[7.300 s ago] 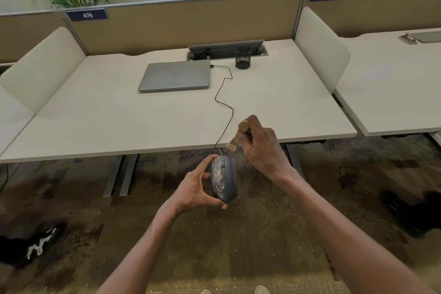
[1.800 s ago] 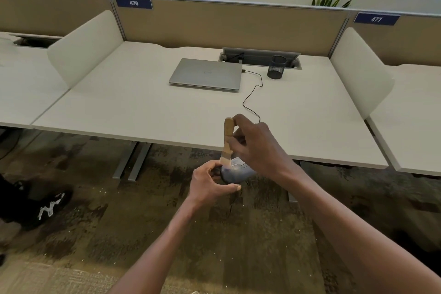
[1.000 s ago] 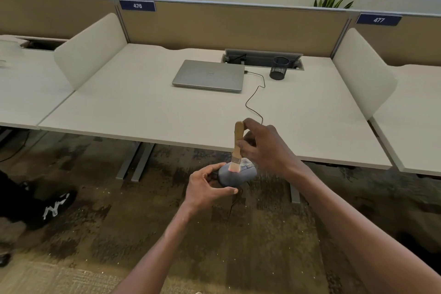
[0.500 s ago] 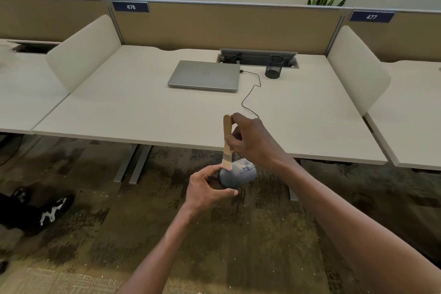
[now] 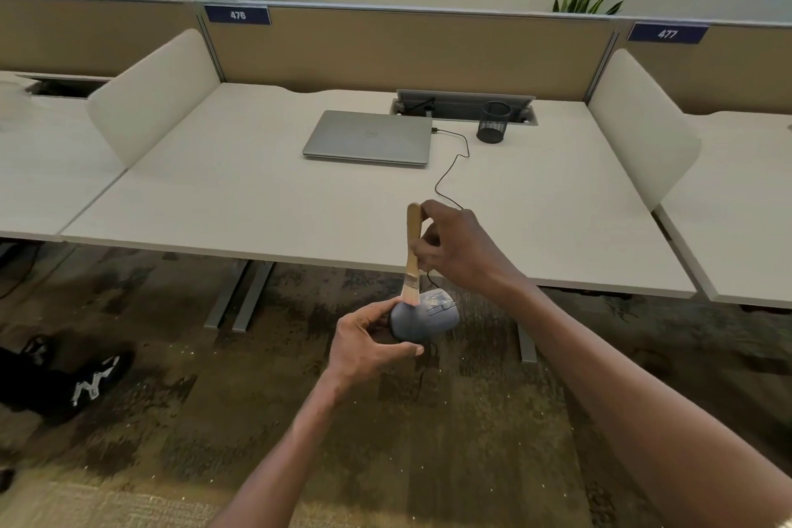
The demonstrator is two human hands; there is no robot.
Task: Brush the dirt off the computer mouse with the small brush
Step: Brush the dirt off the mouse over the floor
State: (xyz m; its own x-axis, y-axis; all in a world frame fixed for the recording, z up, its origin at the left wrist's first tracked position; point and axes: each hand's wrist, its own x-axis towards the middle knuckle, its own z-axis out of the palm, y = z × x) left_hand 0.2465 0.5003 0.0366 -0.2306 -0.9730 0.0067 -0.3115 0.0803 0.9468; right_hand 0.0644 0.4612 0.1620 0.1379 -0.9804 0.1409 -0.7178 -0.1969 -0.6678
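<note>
A grey wired computer mouse (image 5: 426, 318) with pale dirt on its top is held in the air over the carpet, just in front of the desk's edge. My left hand (image 5: 368, 345) grips it from the left and below. My right hand (image 5: 456, 251) holds a small wooden-handled brush (image 5: 412, 255) almost upright, its pale bristles touching the mouse's upper left side. The mouse's black cable (image 5: 450, 176) runs up over the desk to the closed laptop.
A closed silver laptop (image 5: 368, 137) and a black mesh pen cup (image 5: 493, 122) stand at the back of the white desk (image 5: 257, 201). White side dividers flank the desk. Desk legs (image 5: 240, 296) stand under it. A black shoe (image 5: 92, 382) is on the carpet at left.
The mouse has been turned from lying lengthwise to sideways in my left hand. Over the last second the brush has shifted slightly left, onto the mouse's upper left side.
</note>
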